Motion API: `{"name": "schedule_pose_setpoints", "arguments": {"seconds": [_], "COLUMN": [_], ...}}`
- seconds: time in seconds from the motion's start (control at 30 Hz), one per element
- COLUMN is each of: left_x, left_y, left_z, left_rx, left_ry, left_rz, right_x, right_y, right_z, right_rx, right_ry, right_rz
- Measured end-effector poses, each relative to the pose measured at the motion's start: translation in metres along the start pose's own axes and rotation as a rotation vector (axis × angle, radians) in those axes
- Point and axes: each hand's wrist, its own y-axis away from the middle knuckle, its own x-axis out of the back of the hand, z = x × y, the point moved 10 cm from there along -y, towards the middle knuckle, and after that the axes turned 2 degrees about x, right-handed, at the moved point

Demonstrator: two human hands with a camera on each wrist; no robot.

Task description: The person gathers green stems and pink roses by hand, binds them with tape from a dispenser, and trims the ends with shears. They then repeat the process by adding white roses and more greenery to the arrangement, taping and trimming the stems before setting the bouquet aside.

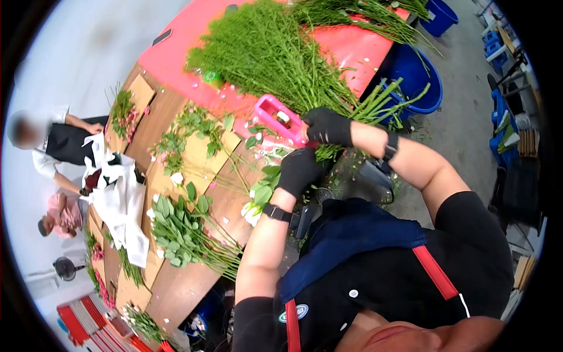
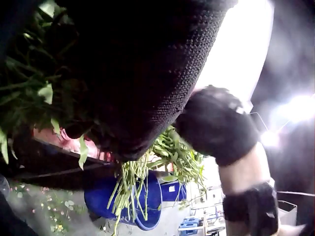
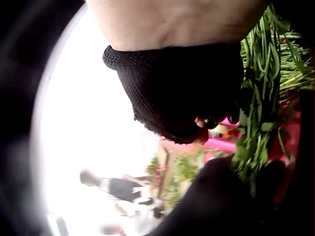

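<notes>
A black fingerless glove covers each hand. The right hand (image 1: 329, 127) curls round the near end of a pink tool (image 1: 275, 117), which looks like a tape dispenser; its pink edge (image 3: 220, 144) shows below the fingers in the right wrist view. Just below and left, the left hand (image 1: 300, 170) is curled against leafy green stems (image 3: 253, 142) that hang between the hands; its fingertips are hidden. In the left wrist view the left glove (image 2: 142, 64) fills much of the picture, with the right hand (image 2: 216, 125) beside it. A big feathery green bunch (image 1: 264, 53) lies beyond the hands.
A blue bucket (image 1: 431, 88) stands by the table corner, with thick stems (image 1: 381, 105) reaching over it. Leafy stems (image 1: 182, 229) and white flowers lie on the wooden table (image 1: 182, 287). A person in a dark apron (image 1: 70, 144) stands across the table.
</notes>
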Motion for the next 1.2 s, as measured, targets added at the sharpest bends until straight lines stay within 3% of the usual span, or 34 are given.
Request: {"name": "schedule_pose_setpoints", "arguments": {"seconds": [0.03, 0.07, 0.1, 0.13, 0.17, 0.2, 0.27, 0.3, 0.33, 0.4, 0.47, 0.53, 0.6, 0.63, 0.67, 0.7, 0.73, 0.83, 0.87, 0.9, 0.97, 1.0, 1.03, 1.07, 1.13, 1.2], "left_x": [0.001, 0.011, 0.019, 0.023, -0.006, 0.009, 0.026, 0.025, 0.031, 0.029, 0.022, 0.022, 0.03, 0.03, 0.038, 0.045, 0.05, 0.037, 0.038, 0.042, 0.046, 0.046, 0.048, 0.049, 0.042, 0.043], "left_y": [-0.001, -0.001, 0.001, 0.004, -0.004, 0.008, 0.026, 0.031, 0.03, 0.034, 0.033, 0.034, 0.04, 0.041, 0.041, 0.042, 0.042, 0.036, 0.034, 0.032, 0.025, 0.023, 0.025, 0.029, 0.039, 0.049], "left_z": [-0.005, -0.001, 0.0, -0.001, -0.025, -0.005, 0.032, 0.041, 0.05, 0.037, 0.028, 0.031, 0.042, 0.042, 0.042, 0.042, 0.04, 0.02, 0.016, 0.013, -0.009, -0.016, -0.014, -0.008, 0.009, 0.02], "left_rx": [0.082, 0.063, 0.052, 0.046, 0.047, 0.092, -0.045, -0.091, -0.162, 0.057, 0.009, -0.053, -0.125, -0.092, -0.082, -0.073, -0.061, 0.026, 0.028, 0.03, 0.089, 0.092, 0.082, 0.069, 0.062, 0.036], "left_ry": [0.05, 0.119, 0.189, 0.258, 0.435, 0.635, 0.855, 0.893, 0.92, 0.672, 0.54, 0.382, 0.203, 0.119, 0.129, 0.14, 0.152, -0.002, -0.025, -0.051, -0.18, -0.196, -0.249, -0.301, -0.307, -0.28], "left_rz": [-0.11, -0.11, -0.113, -0.119, -0.202, -0.317, -0.467, -0.491, -0.384, -0.418, -0.313, -0.19, -0.046, -0.077, -0.037, 0.005, 0.048, 0.078, 0.134, 0.192, 0.245, 0.255, 0.224, 0.19, 0.188, 0.203], "right_x": [0.017, 0.028, 0.024, 0.019, 0.009, -0.005, -0.005, -0.007, -0.015, -0.03, -0.029, 0.003, 0.0, -0.002, -0.022, -0.016, -0.021, -0.066, -0.094, -0.083, -0.074, -0.086, -0.056, -0.055, -0.05, -0.06], "right_y": [0.019, 0.036, 0.053, 0.073, 0.084, 0.095, 0.097, 0.1, 0.097, 0.088, 0.063, 0.057, 0.057, 0.059, 0.062, 0.058, 0.062, 0.055, 0.044, 0.04, 0.054, 0.068, 0.077, 0.078, 0.085, 0.093], "right_z": [-0.035, -0.064, -0.064, -0.057, -0.042, -0.011, 0.005, 0.009, 0.016, 0.05, 0.037, -0.01, -0.035, -0.045, 0.002, 0.007, 0.021, 0.077, 0.107, 0.106, 0.068, 0.078, 0.018, 0.005, -0.008, 0.002], "right_rx": [0.009, 0.018, -0.023, -0.065, -0.087, -0.206, -0.099, -0.212, -0.11, 0.15, -0.053, 0.369, 0.464, 0.543, 0.468, 0.181, 0.069, 0.025, -0.164, -0.212, -0.111, -0.098, -0.284, -0.273, -0.251, -0.354], "right_ry": [0.034, 0.063, -0.019, -0.105, -0.162, -0.154, -0.498, -0.447, -0.366, -0.19, -0.663, -0.08, 0.092, 0.21, 0.093, -0.204, -0.36, -0.866, -1.302, -1.093, -0.714, -0.544, -0.556, -0.642, -0.818, -0.975], "right_rz": [0.009, 0.01, -0.01, -0.034, -0.039, -0.042, 0.18, 0.167, 0.117, 0.205, 0.116, 0.314, 0.182, 0.134, 0.049, 0.041, 0.059, 0.172, 0.09, 0.16, 0.055, -0.048, -0.087, -0.066, -0.007, -0.003]}}
